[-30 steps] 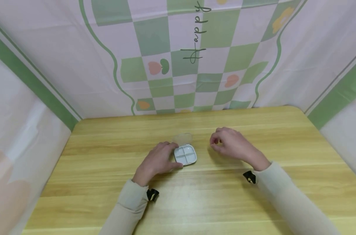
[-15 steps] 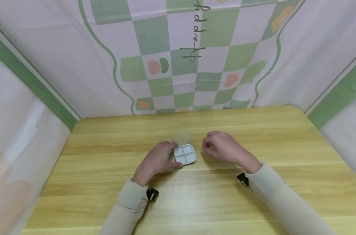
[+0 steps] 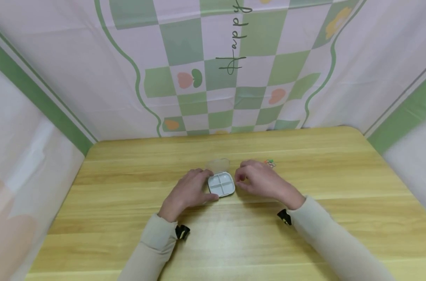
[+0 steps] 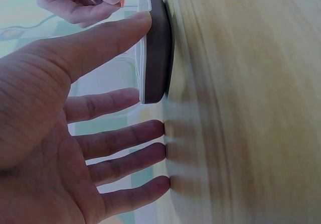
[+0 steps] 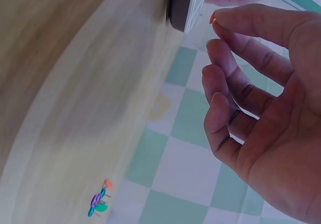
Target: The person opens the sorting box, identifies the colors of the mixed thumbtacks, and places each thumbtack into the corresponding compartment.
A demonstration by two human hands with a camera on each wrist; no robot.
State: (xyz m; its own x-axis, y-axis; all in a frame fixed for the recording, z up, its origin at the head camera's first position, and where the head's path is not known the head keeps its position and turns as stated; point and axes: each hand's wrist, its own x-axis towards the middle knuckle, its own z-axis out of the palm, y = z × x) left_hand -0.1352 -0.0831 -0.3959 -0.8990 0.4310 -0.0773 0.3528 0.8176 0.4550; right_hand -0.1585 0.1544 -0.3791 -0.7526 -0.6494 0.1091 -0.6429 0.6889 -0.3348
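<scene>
A pill box (image 3: 221, 184) with a pale four-part inside and a dark outer wall lies opened on the table, its clear lid (image 3: 218, 165) folded back. My left hand (image 3: 189, 191) holds it between thumb and index finger (image 4: 128, 96); the other fingers rest on the tabletop. Just right of the box is my right hand (image 3: 260, 179), thumb and index finger pinching a small orange piece (image 5: 212, 18). What kind of thing this is cannot be made out. The box compartments show nothing inside in the head view.
Behind my right hand, a small cluster of coloured pieces (image 5: 100, 199), orange, green, blue and purple, lies on the wooden table (image 3: 128, 164). Some have thin pins. A checked cloth (image 3: 220, 78) hangs along the table's far edge.
My right hand has moved left to the box's right edge, uncovering the coloured pieces behind it. The left hand and the box have stayed in place.
</scene>
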